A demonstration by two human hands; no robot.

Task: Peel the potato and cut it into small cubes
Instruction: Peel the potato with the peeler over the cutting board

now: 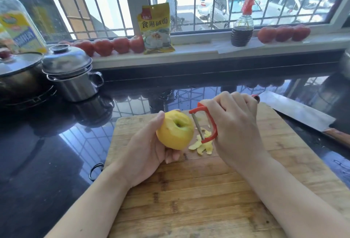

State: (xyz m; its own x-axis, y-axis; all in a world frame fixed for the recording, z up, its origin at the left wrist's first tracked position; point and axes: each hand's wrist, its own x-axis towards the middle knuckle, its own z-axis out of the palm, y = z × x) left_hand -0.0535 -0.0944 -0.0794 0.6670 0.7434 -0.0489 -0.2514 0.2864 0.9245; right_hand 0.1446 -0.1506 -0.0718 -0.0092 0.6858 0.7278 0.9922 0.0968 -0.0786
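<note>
Head view: my left hand (149,148) cups potato (175,130) above cutting board (198,190), fingers curled round it, bare side facing blade. My right hand (234,124) grips red peeler (205,124) beside potato; peelings (201,145) drop onto board. Cleaver (295,110) waits nearby, likely for cubing.

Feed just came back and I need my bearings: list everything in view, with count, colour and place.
potato: 1, yellow, mostly peeled, held over the board
peeler: 1, red, blade beside the potato
peels: small pile, pale yellow, on the board under the peeler
board: 1, wooden, on the counter
cleaver: 1, steel, right of the board
counter: black, glossy
pots: 2, lidded, far left
oil bottle: 1, yellow label, far left
tomatoes: about 8, red, along the sill
packet: 1, yellow, on the sill
sauce bottle: 1, dark, red top, on the sill
left hand: grips the potato
right hand: grips the peeler
</note>
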